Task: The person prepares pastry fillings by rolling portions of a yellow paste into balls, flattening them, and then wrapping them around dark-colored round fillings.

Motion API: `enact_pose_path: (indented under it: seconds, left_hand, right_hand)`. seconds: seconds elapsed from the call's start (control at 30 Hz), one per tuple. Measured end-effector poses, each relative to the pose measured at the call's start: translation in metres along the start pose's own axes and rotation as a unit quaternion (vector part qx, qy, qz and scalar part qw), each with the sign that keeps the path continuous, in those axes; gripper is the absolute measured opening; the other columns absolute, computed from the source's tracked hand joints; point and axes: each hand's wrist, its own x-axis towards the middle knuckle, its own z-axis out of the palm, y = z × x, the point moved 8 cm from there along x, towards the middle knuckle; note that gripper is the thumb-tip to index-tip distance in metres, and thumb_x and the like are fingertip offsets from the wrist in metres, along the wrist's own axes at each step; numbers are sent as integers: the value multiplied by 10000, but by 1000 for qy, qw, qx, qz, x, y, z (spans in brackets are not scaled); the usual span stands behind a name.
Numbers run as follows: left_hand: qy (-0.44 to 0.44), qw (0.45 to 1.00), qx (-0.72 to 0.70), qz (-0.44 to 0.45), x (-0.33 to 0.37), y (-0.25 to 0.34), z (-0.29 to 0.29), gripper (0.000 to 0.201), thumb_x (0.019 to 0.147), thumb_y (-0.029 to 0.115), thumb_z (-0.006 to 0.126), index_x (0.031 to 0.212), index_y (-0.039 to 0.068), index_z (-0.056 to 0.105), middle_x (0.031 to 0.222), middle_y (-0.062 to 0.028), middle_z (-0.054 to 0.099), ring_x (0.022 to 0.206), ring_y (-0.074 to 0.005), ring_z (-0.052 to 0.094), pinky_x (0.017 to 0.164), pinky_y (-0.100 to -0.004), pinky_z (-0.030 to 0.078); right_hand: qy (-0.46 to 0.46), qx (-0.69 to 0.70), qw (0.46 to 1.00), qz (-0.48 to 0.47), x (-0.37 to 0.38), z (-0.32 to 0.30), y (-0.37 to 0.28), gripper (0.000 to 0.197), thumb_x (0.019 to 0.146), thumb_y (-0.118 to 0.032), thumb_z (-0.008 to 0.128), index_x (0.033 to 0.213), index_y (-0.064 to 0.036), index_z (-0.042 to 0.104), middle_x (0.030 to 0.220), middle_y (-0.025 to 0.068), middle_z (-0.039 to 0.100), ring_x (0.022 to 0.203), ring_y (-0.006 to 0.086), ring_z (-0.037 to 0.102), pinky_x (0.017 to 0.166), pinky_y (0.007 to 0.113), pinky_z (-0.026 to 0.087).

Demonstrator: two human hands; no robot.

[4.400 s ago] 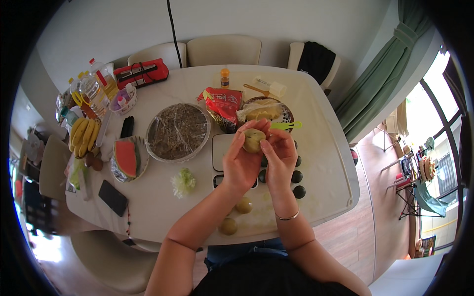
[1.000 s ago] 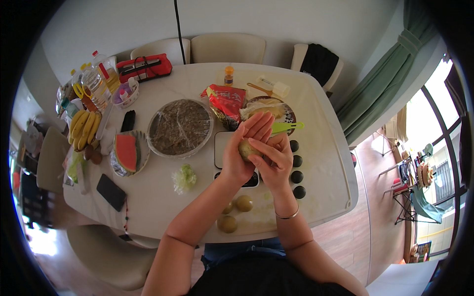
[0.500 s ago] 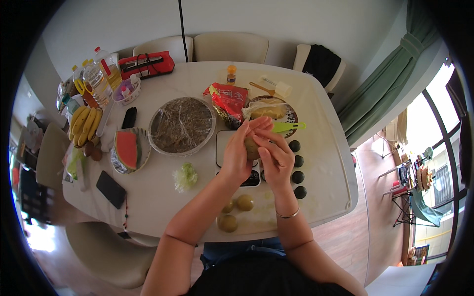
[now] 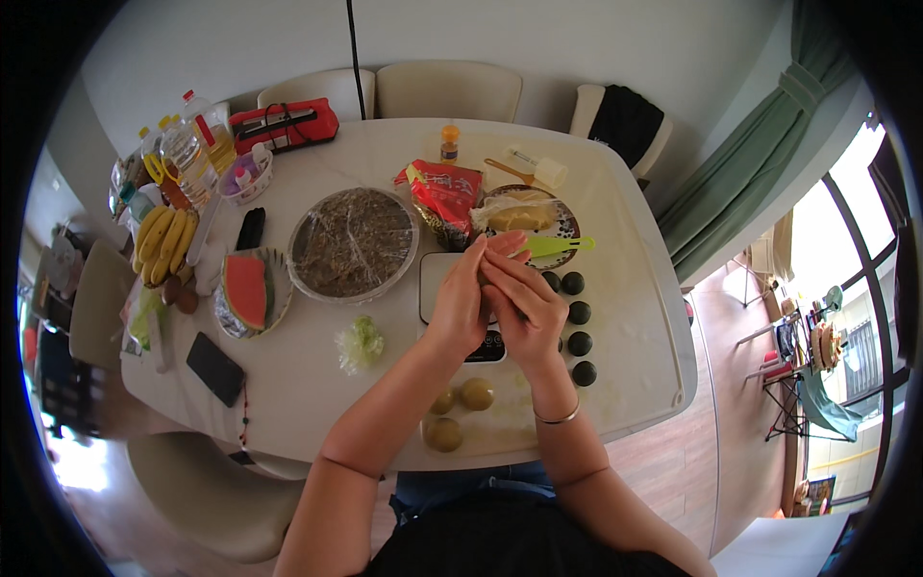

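My left hand (image 4: 461, 300) and my right hand (image 4: 527, 306) are cupped together over a kitchen scale (image 4: 433, 279). Between the palms is an olive-yellow dough ball, now covered by the fingers. Just right of my hands stand several dark green balls (image 4: 579, 313), roughly in a column. Nearer to me, by my left forearm, a few olive-yellow balls (image 4: 477, 394) rest on the table. Beyond my hands is a patterned plate (image 4: 571, 223) bearing a yellowish mass (image 4: 524, 215) partly under clear plastic, and a lime-green utensil (image 4: 556, 246) lies across its near rim.
A wide bowl (image 4: 411, 255) of dark brown stuff under cling film stands left of the scale. Behind are a red bag (image 4: 448, 195) and a small orange-capped jar (image 4: 450, 144). Leftward lie crumpled plastic (image 4: 361, 344), a phone (image 4: 216, 369), cut watermelon (image 4: 247, 291) and bananas (image 4: 165, 245).
My right hand has closed further over the left, and the dough ball that showed between them is now hidden. Another dark green ball shows beside my right fingers.
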Motion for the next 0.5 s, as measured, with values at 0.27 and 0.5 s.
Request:
enact_pose_path:
  seconds: [0.27,0.5]
  left_hand:
    - [9,998,-55,-41,1,-6,3,590,1029,470,292,1344,16,496,1341,-156,536,1286,-294,478,1090,-418,379]
    - [14,976,-206,-64,-2,-6,0,553,1016,438,318,1326,16,493,1344,-157,530,1299,-293,461,1092,-432,376]
  right_hand:
    - [-13,173,970,168,-8,-2,27,285,867,38,632,1152,44,644,1214,139,633,1019,176,634,880,270,488]
    - [-29,161,982,91,1,-8,16,389,716,22,774,1094,-36,707,1227,132,637,1057,223,638,870,315,515]
